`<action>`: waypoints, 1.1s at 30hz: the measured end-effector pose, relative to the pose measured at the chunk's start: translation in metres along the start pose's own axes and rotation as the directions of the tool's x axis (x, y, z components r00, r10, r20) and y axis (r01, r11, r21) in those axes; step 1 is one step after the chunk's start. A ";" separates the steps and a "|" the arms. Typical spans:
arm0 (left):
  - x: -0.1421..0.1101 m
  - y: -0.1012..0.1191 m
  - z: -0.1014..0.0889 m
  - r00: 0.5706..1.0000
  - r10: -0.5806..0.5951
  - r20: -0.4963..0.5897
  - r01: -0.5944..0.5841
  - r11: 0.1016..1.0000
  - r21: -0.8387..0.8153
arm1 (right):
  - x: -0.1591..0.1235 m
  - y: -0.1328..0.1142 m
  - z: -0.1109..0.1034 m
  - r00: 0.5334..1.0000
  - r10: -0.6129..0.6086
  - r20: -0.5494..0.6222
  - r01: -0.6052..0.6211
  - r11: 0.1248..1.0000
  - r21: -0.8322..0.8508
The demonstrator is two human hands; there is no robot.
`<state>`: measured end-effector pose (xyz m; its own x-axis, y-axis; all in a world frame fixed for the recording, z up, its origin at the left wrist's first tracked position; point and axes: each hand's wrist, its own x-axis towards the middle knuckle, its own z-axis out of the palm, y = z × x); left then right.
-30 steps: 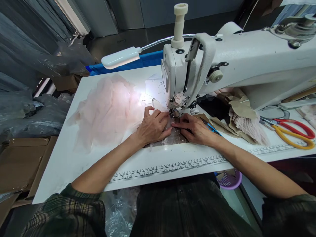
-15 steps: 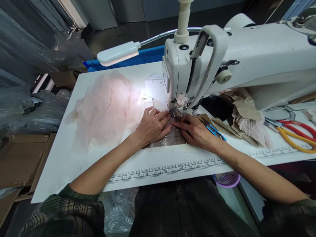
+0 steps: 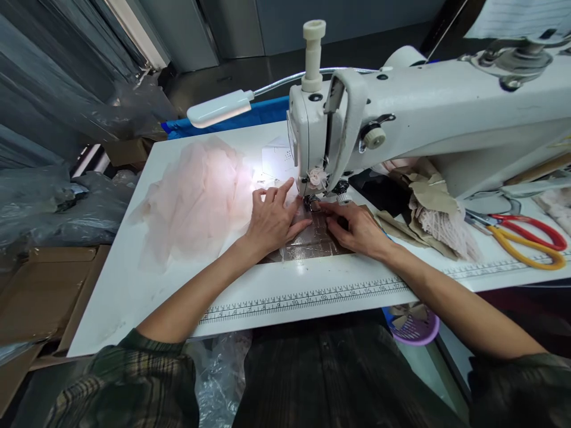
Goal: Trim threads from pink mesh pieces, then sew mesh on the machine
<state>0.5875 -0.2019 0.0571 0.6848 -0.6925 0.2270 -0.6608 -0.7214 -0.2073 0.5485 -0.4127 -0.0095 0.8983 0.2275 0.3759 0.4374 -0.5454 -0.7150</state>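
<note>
My left hand (image 3: 273,219) lies with spread fingers on sheer, shiny fabric (image 3: 306,248) over a brown base, left of the presser foot (image 3: 312,204). My right hand (image 3: 359,230) rests on the fabric's right side. Its index finger reaches to the foot, the thumb sits apart below it, and the other fingers curl under. The white sewing machine (image 3: 307,128) stands over both hands, a small pink fabric flower (image 3: 317,177) on its head. The needle point is too small to make out. Blue thread snips are mostly hidden by my right hand.
Pale pink tulle (image 3: 196,196) is heaped on the left of the white table (image 3: 111,297). At right lie brown and pink fabric pieces (image 3: 439,208) and red-and-yellow-handled scissors (image 3: 526,241). A lamp (image 3: 218,109) hangs behind. A purple basket (image 3: 417,330) sits below the table edge.
My left hand has lifted slightly and spread its fingers. My right index finger has moved up to the presser foot, and my right hand now covers most of the blue snips. The view has shifted.
</note>
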 end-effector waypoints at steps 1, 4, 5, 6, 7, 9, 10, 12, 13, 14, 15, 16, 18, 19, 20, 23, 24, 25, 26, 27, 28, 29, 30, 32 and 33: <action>-0.004 -0.002 -0.009 1.000 0.025 -0.007 -0.025 1.000 -0.010 | 0.001 0.000 -0.002 0.999 0.031 -0.017 -0.031 0.999 0.020; -0.025 -0.009 -0.028 0.979 0.202 0.022 -0.199 0.974 -0.108 | 0.003 -0.001 -0.004 0.994 0.096 -0.053 -0.092 0.993 0.072; -0.033 -0.010 -0.030 0.959 0.280 0.035 -0.271 0.950 -0.158 | 0.003 -0.002 -0.003 0.993 0.103 -0.062 -0.097 0.992 0.085; -0.040 -0.011 -0.029 0.936 0.349 0.039 -0.334 0.919 -0.207 | 0.003 -0.002 -0.002 0.993 0.101 -0.066 -0.095 0.991 0.093; -0.046 -0.011 -0.025 0.917 0.399 0.021 -0.382 0.891 -0.246 | 0.002 -0.003 -0.001 0.993 0.093 -0.069 -0.086 0.992 0.097; -0.051 -0.012 -0.011 0.897 0.438 -0.062 -0.438 0.856 -0.276 | 0.001 -0.002 0.003 0.995 0.063 -0.076 -0.055 0.994 0.095; -0.051 -0.013 -0.004 0.893 0.437 -0.108 -0.450 0.849 -0.276 | 0.001 -0.001 0.004 0.996 0.039 -0.078 -0.032 0.995 0.089; -0.043 -0.015 0.008 0.897 0.406 -0.176 -0.441 0.848 -0.295 | 0.000 0.001 0.006 0.997 -0.015 -0.076 0.020 0.997 0.070; -0.038 -0.016 0.012 0.907 0.372 -0.196 -0.418 0.850 -0.321 | 0.000 0.003 0.006 0.997 -0.039 -0.071 0.044 0.997 0.058; -0.032 -0.016 0.014 0.922 0.321 -0.217 -0.381 0.855 -0.353 | 0.000 0.004 0.006 0.996 -0.061 -0.062 0.064 0.997 0.044; -0.026 -0.017 0.014 0.934 0.250 -0.254 -0.335 0.859 -0.387 | 0.000 0.005 0.006 0.996 -0.081 -0.046 0.083 0.996 0.029; -0.021 -0.016 0.014 0.938 0.168 -0.304 -0.290 0.861 -0.418 | -0.001 0.005 0.006 0.994 -0.104 -0.025 0.105 0.994 0.015; -0.013 -0.014 0.013 0.909 0.021 -0.416 -0.229 0.860 -0.456 | -0.002 0.004 0.006 0.985 -0.171 0.035 0.172 0.985 -0.021; -0.011 -0.013 0.012 0.888 -0.024 -0.459 -0.218 0.858 -0.466 | -0.003 0.003 0.006 0.974 -0.213 0.074 0.217 0.975 -0.048; -0.010 -0.011 0.013 0.873 -0.038 -0.485 -0.225 0.852 -0.472 | -0.004 0.001 0.006 0.961 -0.253 0.113 0.263 0.961 -0.081; -0.014 -0.008 0.014 0.891 0.079 -0.447 -0.314 0.818 -0.481 | -0.004 -0.002 0.005 0.924 -0.315 0.217 0.356 0.916 -0.184; -0.016 -0.007 0.015 0.904 0.143 -0.404 -0.345 0.801 -0.489 | -0.004 -0.003 0.004 0.916 -0.319 0.243 0.369 0.907 -0.202; -0.019 -0.006 0.016 0.914 0.202 -0.352 -0.365 0.788 -0.495 | -0.003 -0.004 0.003 0.911 -0.318 0.263 0.375 0.904 -0.207; -0.021 -0.006 0.016 0.921 0.250 -0.299 -0.374 0.784 -0.496 | -0.003 -0.004 0.001 0.906 -0.317 0.279 0.377 0.904 -0.200; -0.023 -0.006 0.016 0.924 0.288 -0.251 -0.378 0.786 -0.489 | -0.002 -0.005 -0.001 0.902 -0.316 0.294 0.377 0.908 -0.183; -0.024 -0.005 0.016 0.924 0.316 -0.216 -0.382 0.793 -0.474 | -0.002 -0.005 -0.004 0.897 -0.316 0.310 0.376 0.913 -0.160; -0.025 -0.005 0.016 0.921 0.336 -0.198 -0.390 0.801 -0.455 | -0.002 -0.006 -0.006 0.890 -0.317 0.327 0.376 0.917 -0.135; -0.025 -0.004 0.016 0.916 0.352 -0.194 -0.402 0.806 -0.434 | -0.002 -0.006 -0.008 0.883 -0.318 0.344 0.375 0.920 -0.111; -0.024 -0.004 0.016 0.900 0.378 -0.216 -0.434 0.807 -0.400 | -0.002 -0.007 -0.011 0.873 -0.320 0.367 0.370 0.926 -0.075; -0.023 -0.003 0.016 0.892 0.387 -0.233 -0.450 0.805 -0.385 | -0.002 -0.007 -0.012 0.872 -0.318 0.372 0.366 0.928 -0.065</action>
<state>0.5790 -0.1835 0.0372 0.2832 -0.8951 0.3443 -0.9590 -0.2659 0.0975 0.5433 -0.4187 0.0020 0.6602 0.6719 0.3356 0.7320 -0.4756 -0.4878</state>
